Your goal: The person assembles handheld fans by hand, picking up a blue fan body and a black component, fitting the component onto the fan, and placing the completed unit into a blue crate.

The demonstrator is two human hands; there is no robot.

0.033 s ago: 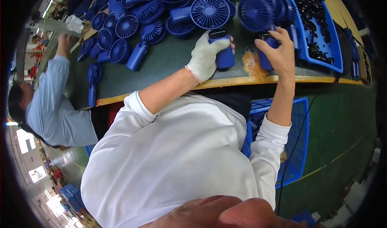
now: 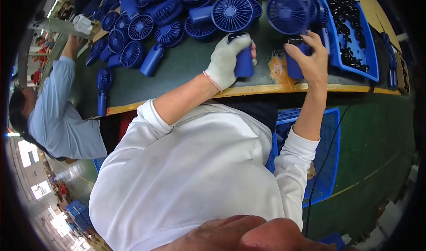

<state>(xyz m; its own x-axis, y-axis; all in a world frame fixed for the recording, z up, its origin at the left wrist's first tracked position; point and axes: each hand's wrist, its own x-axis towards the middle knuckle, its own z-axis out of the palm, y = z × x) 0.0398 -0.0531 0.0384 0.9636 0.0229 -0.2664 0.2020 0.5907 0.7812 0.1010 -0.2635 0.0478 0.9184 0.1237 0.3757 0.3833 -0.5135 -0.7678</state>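
The left hand (image 2: 226,58), which wears a whitish glove, is closed around a blue handle (image 2: 244,64); the thumb lies across its black top end. The handle stands near the front edge of the desk (image 2: 182,61), probably because there the arm can stay bent close to the body. The right hand (image 2: 316,58) is bare and grasps a second blue handle (image 2: 294,68) between thumb and fingers, also near its black end. Maybe this finger grip is for better feeling, while the gloved palm gives the firmer hold. Just beyond the right hand is a round blue fan head (image 2: 288,13); if it is joined to this handle, I cannot tell.

Many blue fans (image 2: 170,33) lie in a heap on the far and left side, it seems so that the front part serves for working. One single fan (image 2: 104,81) lies apart at the left, near the edge. At the right, a blue tray (image 2: 355,72) contains many small black parts (image 2: 344,29); its walls likely prevent them from scattering, and it is near the right hand.
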